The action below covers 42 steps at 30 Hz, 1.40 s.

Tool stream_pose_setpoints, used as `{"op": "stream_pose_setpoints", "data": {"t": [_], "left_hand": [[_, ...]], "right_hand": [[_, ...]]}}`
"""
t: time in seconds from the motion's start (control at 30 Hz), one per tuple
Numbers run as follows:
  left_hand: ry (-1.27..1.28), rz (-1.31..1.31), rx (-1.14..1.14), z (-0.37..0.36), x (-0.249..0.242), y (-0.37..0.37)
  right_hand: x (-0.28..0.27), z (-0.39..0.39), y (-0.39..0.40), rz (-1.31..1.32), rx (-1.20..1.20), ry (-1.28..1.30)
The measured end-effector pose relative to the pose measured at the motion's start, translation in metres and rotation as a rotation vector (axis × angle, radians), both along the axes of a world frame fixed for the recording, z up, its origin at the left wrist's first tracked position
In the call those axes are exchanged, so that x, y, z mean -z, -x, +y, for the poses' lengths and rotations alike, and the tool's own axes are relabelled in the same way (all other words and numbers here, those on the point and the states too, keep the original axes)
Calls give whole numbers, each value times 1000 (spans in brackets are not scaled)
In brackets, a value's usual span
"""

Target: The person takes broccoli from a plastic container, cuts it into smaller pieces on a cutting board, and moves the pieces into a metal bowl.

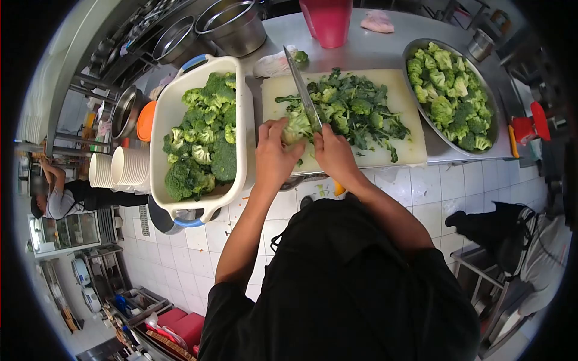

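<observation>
1. Nearby, the left hand pinches a broccoli piece over the board; the right hand grips the knife.
2. If the piece rolls, the blade could nick those fingers.
3. Farther out, crowded leaves could spill if nudged.

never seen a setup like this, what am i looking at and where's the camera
There is no robot here, only a person working bare-handed. The single picture comes from a camera worn on the head, looking forward and down, so the black clothing at the bottom is the wearer's own.

On the metal counter, a pale cutting board carries cut broccoli greens. A white tub of broccoli stands to its left and a metal bowl of broccoli pieces to its right.

The left hand holds a pale green piece; the right hand holds a knife.
</observation>
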<state>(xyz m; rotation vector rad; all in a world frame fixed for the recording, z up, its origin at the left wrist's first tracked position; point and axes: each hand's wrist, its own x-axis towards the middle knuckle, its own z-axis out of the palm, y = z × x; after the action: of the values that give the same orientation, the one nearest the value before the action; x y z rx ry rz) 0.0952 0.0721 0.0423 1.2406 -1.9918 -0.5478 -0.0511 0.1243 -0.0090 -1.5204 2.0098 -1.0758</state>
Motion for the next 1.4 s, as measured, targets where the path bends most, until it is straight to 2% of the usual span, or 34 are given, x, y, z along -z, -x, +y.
{"op": "stream_pose_setpoints", "data": {"t": [0.07, 0.13, 0.23, 0.37, 0.47, 0.57, 0.67, 0.77, 0.93, 1.03, 1.13, 1.37, 1.4], "left_hand": [[125, -54, 100, 1, 1, -4], [47, -11, 128, -6, 6, -7], [-38, 70, -59, -12, 2, -3], [-69, 48, -96, -8, -2, 1], [-31, 67, -92, -12, 0, 5], [-48, 50, -111, -12, -1, 6], [-53, 45, -113, -13, -2, 5], [-32, 52, -103, -18, 2, 4], [-77, 97, -112, -10, 8, 4], [14, 144, -111, -11, 16, 5], [-448, 388, -230, -10, 5, 11], [-455, 386, -257, -21, -1, 8], [-459, 386, -259, -21, -1, 8]], "right_hand": [[-3, -6, 6, -27, -29, -21], [-16, -3, 8, -7, 1, 22], [-46, 9, 9, -12, 31, 31], [-41, 14, 4, -40, -1, -7], [-29, 10, 4, 65, -7, 27], [-54, 12, 1, -7, 48, 207], [-43, 8, -7, 11, 36, 46], [10, 2, -6, 36, -73, -55], [-4, 7, 6, 28, -55, -85], [-12, 9, 10, 20, -36, -59], [-20, 9, 9, 62, 17, 16], [-28, 3, 0, 70, 37, 142], [-21, 0, 0, 97, 1, 72]]}}
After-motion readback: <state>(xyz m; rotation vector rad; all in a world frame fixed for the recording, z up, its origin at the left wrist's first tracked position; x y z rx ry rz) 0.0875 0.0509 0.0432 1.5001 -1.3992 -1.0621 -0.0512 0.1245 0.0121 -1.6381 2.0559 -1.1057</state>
